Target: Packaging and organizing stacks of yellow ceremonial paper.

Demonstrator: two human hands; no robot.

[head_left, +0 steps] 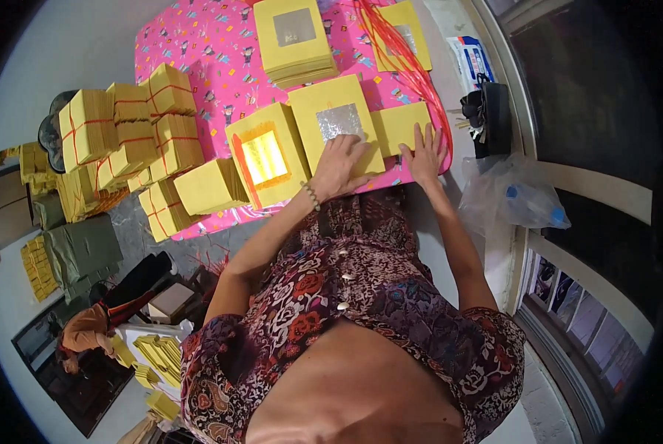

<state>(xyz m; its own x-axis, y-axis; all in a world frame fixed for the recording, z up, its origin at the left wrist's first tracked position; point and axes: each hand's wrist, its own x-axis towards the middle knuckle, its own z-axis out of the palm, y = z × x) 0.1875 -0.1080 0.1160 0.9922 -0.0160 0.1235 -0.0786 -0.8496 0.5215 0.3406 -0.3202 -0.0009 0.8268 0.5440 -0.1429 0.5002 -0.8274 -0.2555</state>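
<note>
My left hand (339, 164) lies on the lower part of a stack of yellow paper (309, 111) whose top sheet bears a silver foil square. Its fingertips rest at the lower edge of the foil, and the thumb is spread to the side. Flat on a plain yellow paper piece (399, 122) to the right, my right hand (424, 154) has its fingers apart near the right-hand corner. That piece meets the stack's right side, where the left hand's stack partly hides it. Left of the stack, touching it, is another yellow stack with a gold foil square (267, 157) edged in orange.
A pink patterned cloth (205, 44) covers the table. Bundles tied with red string (87, 129) are piled at left; a tall foil-square stack (298, 63) stands behind. Red strings (413, 59) hang along the right edge, near a plastic bag (509, 192). Another person (87, 329) bends at lower left.
</note>
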